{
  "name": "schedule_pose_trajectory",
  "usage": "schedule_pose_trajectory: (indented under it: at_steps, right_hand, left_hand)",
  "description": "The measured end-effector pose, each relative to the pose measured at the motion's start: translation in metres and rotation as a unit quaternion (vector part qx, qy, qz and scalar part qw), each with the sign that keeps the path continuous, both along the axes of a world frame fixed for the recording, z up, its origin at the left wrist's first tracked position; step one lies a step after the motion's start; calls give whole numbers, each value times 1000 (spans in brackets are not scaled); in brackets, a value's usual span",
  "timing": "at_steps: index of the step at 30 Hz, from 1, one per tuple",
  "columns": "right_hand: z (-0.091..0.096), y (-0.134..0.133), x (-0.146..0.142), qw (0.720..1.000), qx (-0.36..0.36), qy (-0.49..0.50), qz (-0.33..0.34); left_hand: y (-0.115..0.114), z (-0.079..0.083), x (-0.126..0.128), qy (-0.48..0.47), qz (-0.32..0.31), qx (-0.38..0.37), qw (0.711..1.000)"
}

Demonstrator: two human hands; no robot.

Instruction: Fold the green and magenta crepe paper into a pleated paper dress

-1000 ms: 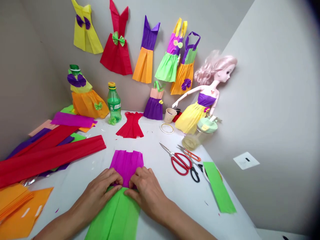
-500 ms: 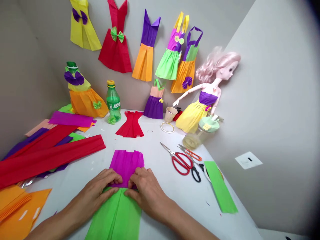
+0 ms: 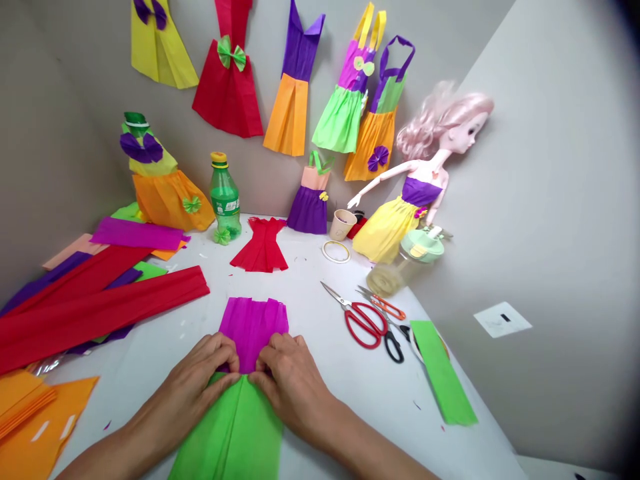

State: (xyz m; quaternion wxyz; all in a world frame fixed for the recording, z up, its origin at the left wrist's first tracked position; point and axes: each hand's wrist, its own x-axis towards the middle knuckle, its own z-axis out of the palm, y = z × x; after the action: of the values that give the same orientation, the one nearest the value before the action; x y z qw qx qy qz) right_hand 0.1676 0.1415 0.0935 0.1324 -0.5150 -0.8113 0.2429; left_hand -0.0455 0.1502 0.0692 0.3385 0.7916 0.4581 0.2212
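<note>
Head view, and you've got both hands right at the join: left hand (image 3: 205, 373) on the left, right hand (image 3: 290, 370) on the right, thumb tips just beside each other. Both grips are closed down, thumbs drawn in close to curled fingers, pinching the green pleated panel (image 3: 253, 433) along its far edge, where it meets the magenta pleated panel (image 3: 255, 320). Green runs from your thumbs toward the near side, a fold down its middle; magenta spreads beyond and between your fingers, its far end clear of both. Past it on the white table (image 3: 310, 303) lies a small red paper dress (image 3: 260, 245). Out right, well apart from your hand, red-handled scissors (image 3: 367, 325) point far and left; over left, a long red strip (image 3: 105, 305) slants across.
</note>
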Motion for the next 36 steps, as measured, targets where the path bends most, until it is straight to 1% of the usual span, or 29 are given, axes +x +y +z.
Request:
schedule_pose_trajectory:
  at_steps: [10, 13, 16, 18, 22, 25, 29, 32, 34, 36]
  right_hand:
    - [-4, -3, -6, 999, 18, -33, -7]
    - [-6, -3, -8, 997, 47, -55, -7]
    - [-8, -2, -9, 994, 89, -70, 3]
    - [-10, -1, -8, 994, 85, -61, 6]
    - [-10, 4, -4, 998, 52, -35, 10]
    - [-12, 9, -1, 994, 84, -59, 27]
    - [-18, 24, 4, 985, 134, -96, 54]
    - [-19, 43, 7, 984, 144, -81, 62]
    - [-17, 58, 8, 987, 138, -61, 54]
    - [-15, 73, 10, 990, 132, -46, 28]
  left_hand:
    - [-5, -4, 5, -11, 12, 17, 1000]
    - [-6, -6, 5, -7, 13, 26, 1000]
    - [-6, -7, 6, -10, 17, 51, 999]
    - [-7, -8, 6, 1, 9, 76, 997]
    - [-7, -8, 5, 52, -10, 128, 990]
    - [-8, -9, 4, 60, -11, 136, 989]
    - [-8, -7, 6, 58, -15, 126, 990]
    - [-8, -6, 8, 53, -24, 122, 991]
    - [-8, -5, 8, 43, -29, 119, 992]
    - [-8, -5, 8, 33, -29, 107, 993]
